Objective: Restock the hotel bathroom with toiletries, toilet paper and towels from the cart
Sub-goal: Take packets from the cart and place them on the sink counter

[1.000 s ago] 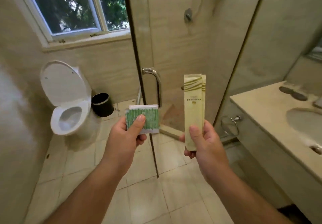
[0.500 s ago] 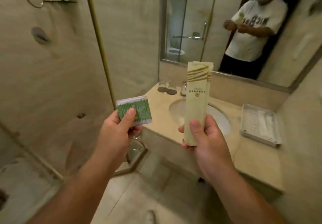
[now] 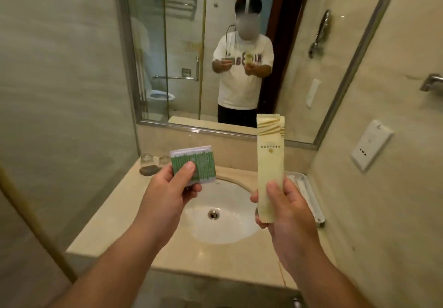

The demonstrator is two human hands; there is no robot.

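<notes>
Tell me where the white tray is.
In the head view, the white tray sits on the counter, between the sink and the right wall, partly behind the right hand.

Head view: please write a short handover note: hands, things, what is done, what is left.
Left hand pinches a green packet near the left edge of the sink. Right hand holds a long cream packet upright above the sink. A white tray lies on the counter, right of the sink.
Done: both packets are at the sink.
Left: set them down, probably in the tray; then toilet paper and towels.
</notes>
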